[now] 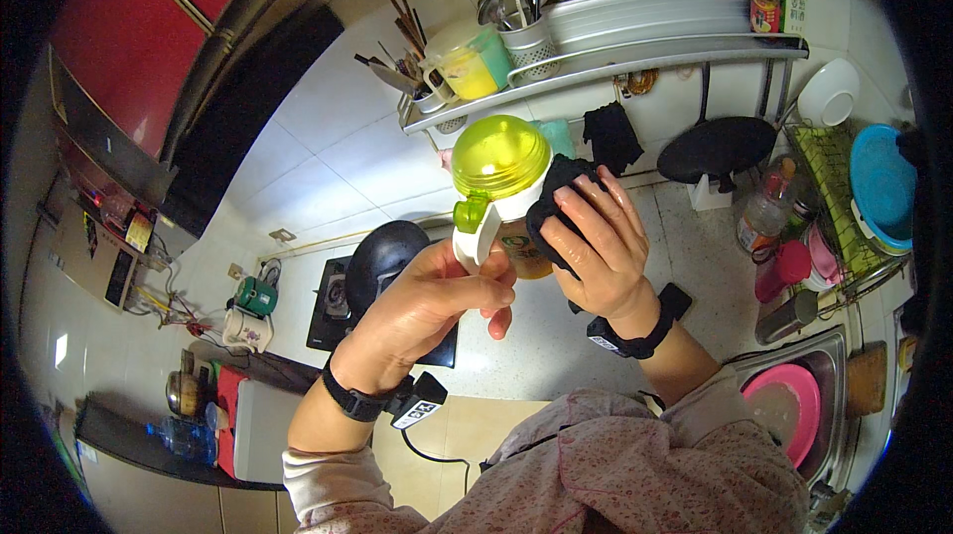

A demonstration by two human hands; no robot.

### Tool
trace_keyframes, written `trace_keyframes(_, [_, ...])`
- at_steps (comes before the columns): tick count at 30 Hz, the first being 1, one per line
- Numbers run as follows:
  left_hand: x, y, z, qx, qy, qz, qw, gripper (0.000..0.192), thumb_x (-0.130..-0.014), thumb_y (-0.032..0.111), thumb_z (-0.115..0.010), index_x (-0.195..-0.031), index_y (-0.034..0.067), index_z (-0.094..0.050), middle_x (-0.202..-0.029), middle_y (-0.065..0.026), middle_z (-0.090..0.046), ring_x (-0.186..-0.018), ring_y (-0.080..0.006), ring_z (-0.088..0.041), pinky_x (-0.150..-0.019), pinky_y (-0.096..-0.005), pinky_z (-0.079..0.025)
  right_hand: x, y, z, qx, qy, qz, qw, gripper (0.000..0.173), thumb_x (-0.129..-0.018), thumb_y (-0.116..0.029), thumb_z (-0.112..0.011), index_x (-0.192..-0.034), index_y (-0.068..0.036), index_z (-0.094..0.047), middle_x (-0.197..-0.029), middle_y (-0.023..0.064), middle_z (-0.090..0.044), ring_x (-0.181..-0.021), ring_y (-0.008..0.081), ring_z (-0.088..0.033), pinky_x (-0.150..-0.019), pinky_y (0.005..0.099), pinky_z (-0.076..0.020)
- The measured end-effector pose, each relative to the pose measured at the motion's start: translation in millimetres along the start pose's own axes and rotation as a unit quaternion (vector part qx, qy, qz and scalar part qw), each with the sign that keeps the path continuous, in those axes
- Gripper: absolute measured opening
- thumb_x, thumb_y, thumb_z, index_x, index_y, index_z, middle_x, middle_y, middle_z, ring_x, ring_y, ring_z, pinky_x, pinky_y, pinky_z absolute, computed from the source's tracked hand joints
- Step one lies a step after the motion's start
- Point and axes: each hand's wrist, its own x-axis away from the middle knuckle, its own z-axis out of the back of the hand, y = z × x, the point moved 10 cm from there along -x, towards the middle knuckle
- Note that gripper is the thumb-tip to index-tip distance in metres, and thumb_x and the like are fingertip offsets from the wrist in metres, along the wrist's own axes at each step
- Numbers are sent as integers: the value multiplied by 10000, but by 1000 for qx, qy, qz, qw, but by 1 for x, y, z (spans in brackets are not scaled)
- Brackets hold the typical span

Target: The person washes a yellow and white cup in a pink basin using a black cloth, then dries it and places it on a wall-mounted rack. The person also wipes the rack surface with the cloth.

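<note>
My left hand (439,292) grips the white handle of a jug (514,208) with a translucent yellow-green lid (500,154) and a green spout or latch beside the handle. The jug is lifted in front of me, and its lower body is partly hidden behind my hands. With my right hand (607,244) I hold a wet-looking black cloth (555,217) pressed against the jug's right side. The fingers of that hand are spread over the cloth.
Behind is a metal wall shelf (640,57) with utensil holders and a plastic jug. A black wok (387,266) sits on the hob at left. A frying pan (715,147), glass bottle (763,210) and dish rack stand right, above a sink holding a pink basin (808,415).
</note>
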Motion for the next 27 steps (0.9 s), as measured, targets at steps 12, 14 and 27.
trace_keyframes(12, [3, 6, -6, 5, -15, -15, 1000, 162, -794, -3, -634, -852, 69, -501, -752, -14, -517, -627, -166, -571, -619, -298, -472, -6, -17, -7, -24, -50, -31, 998, 480, -719, -171, -679, -1197, -180, -636, -1374, 156, -444, -1277, 374, -417, -1024, 522, -397])
trace_keyframes(14, [2, 6, -7, 3, -14, -14, 1000, 162, -790, -4, -634, -849, 69, -502, -755, -14, -520, -625, -165, -577, -620, -292, -474, -6, -11, -6, -53, -32, -48, 997, 474, -726, -168, -673, -1198, -168, -634, -1371, 162, -444, -1255, 385, -439, -1014, 518, -410])
trace_keyframes(27, [5, -2, -7, -15, -63, 15, 998, 116, -801, 8, -646, -839, 41, -542, -748, -32, -548, -579, -170, -595, -568, -271, -473, 46, 68, -98, -761, -38, -520, 385, 708, -985, -555, -265, -1405, 5, -371, -1396, 140, -462, -1292, 240, -440, -1109, 379, -304])
